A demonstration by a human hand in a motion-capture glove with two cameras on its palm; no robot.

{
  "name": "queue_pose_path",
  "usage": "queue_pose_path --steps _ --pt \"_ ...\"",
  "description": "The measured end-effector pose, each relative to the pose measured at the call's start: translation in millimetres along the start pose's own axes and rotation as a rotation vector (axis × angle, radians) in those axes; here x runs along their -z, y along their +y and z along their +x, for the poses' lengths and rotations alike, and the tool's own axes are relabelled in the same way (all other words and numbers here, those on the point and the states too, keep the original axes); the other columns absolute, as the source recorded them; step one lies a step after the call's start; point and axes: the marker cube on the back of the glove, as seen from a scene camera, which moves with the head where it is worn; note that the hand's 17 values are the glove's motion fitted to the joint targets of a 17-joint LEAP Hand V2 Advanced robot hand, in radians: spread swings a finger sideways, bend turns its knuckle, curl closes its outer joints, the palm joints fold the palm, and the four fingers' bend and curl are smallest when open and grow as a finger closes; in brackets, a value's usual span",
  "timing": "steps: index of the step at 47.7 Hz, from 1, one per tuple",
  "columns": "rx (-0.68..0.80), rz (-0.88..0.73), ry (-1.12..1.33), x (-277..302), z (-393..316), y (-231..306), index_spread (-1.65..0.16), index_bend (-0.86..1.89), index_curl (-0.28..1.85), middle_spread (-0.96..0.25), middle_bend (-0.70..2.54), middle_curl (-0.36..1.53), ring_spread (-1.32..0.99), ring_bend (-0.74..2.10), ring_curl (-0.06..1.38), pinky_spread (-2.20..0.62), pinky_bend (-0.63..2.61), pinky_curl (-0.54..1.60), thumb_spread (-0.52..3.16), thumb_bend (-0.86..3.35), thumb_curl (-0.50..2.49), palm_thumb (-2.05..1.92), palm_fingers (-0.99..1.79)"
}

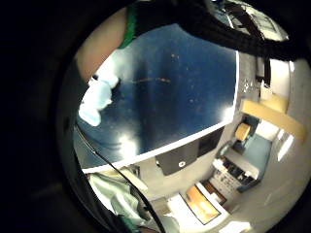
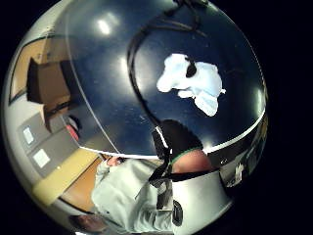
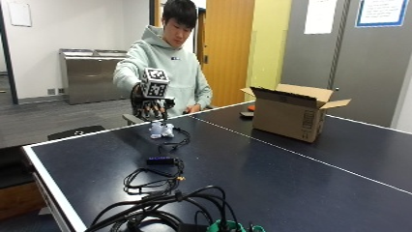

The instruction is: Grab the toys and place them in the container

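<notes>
In the outside view my gloved right hand [image 3: 152, 102] hovers just above a small white plush toy [image 3: 161, 129] lying on the dark blue table [image 3: 270, 174]. The fingers hang down, spread and relaxed, with nothing in them. Both palm views show the toy apart from the hand: it lies flat on the table [image 2: 191, 81], and at the picture's edge [image 1: 95, 101]. The open cardboard box [image 3: 289, 116] stands to the right on the far half of the table, flaps up.
A black cable runs from the toy toward a small black device [image 3: 161, 160] and a tangle of cables [image 3: 161, 200] at the near table end. A small dark object [image 3: 246, 114] lies just left of the box. A white line [image 3: 302, 157] crosses the table.
</notes>
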Motion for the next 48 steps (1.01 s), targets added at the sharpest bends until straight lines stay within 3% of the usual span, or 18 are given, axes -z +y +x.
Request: queue_pose_path --steps 10,18,28,40,48 --pt "-0.001 -0.086 0.013 -41.2 -9.8 -12.8 -0.25 0.38 0.31 0.06 0.06 0.15 0.04 0.06 0.13 0.08 0.75 0.32 1.3 0.01 0.37 0.23 -0.27" --pt "0.063 -0.028 0.02 -38.0 -18.3 -18.8 -0.27 0.92 0.48 -0.02 0.25 0.2 0.03 0.02 0.04 0.08 0.58 0.28 1.4 0.1 0.4 0.4 -0.01" --pt "0.186 -0.251 -0.012 -15.4 -47.3 14.3 -0.24 1.17 0.59 -0.12 0.56 0.33 0.0 0.07 -0.01 0.06 0.5 0.26 1.32 0.14 0.48 0.56 0.09" --pt "0.384 -0.076 0.001 129.3 -126.7 46.9 -0.19 1.27 0.64 -0.18 0.76 0.41 -0.02 0.11 -0.01 0.04 0.51 0.29 1.16 0.09 0.56 0.6 0.08" --pt "0.549 0.054 -0.056 225.4 -224.1 105.1 -0.17 1.3 0.66 -0.2 0.82 0.44 -0.04 0.14 0.0 0.04 0.53 0.3 1.09 0.06 0.6 0.61 0.08"
